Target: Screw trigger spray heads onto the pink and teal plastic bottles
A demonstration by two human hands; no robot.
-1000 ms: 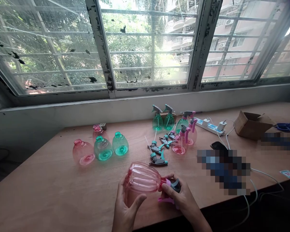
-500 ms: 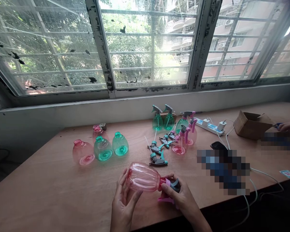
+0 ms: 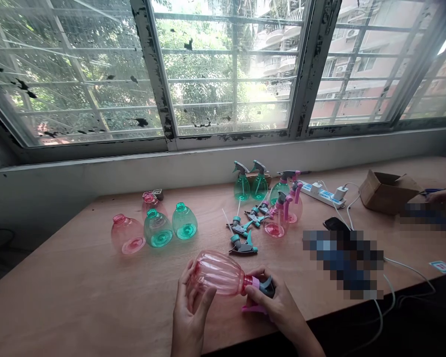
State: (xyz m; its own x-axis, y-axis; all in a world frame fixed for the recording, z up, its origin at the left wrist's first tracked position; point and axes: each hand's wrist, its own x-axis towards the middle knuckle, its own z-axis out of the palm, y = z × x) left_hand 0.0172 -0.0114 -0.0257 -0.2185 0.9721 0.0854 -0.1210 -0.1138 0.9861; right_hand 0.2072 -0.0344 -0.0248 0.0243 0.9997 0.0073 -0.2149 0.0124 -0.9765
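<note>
My left hand cups the base of a pink ribbed spray bottle that lies sideways above the table's near edge. My right hand is wrapped round the grey and pink trigger head at the bottle's neck. Just beyond lie several loose grey and teal trigger heads with dip tubes.
Capless pink and teal bottles stand at the left of the wooden table. Bottles with trigger heads fitted stand at the middle back. A power strip, a phone, cables and a cardboard box lie to the right, where another person's hand shows.
The pink bottle has turned a little in my hands, and my left fingers have shifted round its base. Another person's hand has come into view at the far right.
</note>
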